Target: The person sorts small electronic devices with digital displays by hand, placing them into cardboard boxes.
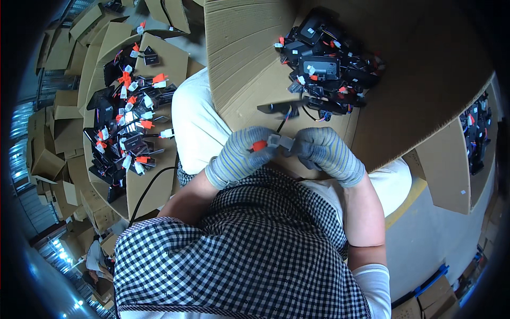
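Observation:
My left hand (237,155), in a striped knit glove, pinches a white plug connector (273,140) with an orange piece (258,145) beside it. A dark cable (282,124) runs up from the connector toward a flat black device (276,108), slightly blurred, over the carton. My right hand (330,152), gloved alike, has its fingers closed at a pale, translucent piece (286,142) that meets the connector. I cannot tell whether the two are joined. Both hands are close together above my lap.
An open carton (255,69) in front holds a pile of black devices (321,64) with wires. At the left, another carton (159,191) holds several black devices with white and orange connectors (130,101). A third carton (441,170) with similar devices stands at the right.

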### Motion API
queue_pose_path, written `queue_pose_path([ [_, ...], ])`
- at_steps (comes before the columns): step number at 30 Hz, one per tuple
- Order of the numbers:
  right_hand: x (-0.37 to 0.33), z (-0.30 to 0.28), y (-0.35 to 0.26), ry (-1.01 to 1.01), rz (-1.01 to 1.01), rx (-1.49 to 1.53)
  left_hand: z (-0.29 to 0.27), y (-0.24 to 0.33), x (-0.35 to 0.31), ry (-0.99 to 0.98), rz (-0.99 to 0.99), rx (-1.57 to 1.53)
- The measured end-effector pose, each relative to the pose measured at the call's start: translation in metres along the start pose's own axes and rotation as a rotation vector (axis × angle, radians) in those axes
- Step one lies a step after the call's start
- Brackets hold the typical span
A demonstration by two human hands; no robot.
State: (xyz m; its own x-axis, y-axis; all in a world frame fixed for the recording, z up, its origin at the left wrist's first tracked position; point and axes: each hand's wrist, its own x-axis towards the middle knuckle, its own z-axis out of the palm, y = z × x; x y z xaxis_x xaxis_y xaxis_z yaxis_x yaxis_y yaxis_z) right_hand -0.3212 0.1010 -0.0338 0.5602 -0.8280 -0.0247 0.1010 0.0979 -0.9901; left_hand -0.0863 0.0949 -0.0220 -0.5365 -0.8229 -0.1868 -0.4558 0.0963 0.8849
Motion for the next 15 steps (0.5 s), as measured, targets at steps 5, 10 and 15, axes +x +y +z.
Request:
queue_pose_path([
  [5, 0.001, 0.004, 0.000, 0.025, 0.094, -0.016, 0.002, 0.002, -0.003, 0.053, 0.097, 0.106],
  [10, -0.003, 0.004, 0.001, -0.147, 0.453, 0.136, -0.002, -0.001, -0.005, -0.147, 0.185, 0.416],
  [15, -0.002, 0.010, 0.005, -0.240, 0.308, 0.092, -0.003, 0.007, 0.000, -0.346, 0.094, 0.323],
])
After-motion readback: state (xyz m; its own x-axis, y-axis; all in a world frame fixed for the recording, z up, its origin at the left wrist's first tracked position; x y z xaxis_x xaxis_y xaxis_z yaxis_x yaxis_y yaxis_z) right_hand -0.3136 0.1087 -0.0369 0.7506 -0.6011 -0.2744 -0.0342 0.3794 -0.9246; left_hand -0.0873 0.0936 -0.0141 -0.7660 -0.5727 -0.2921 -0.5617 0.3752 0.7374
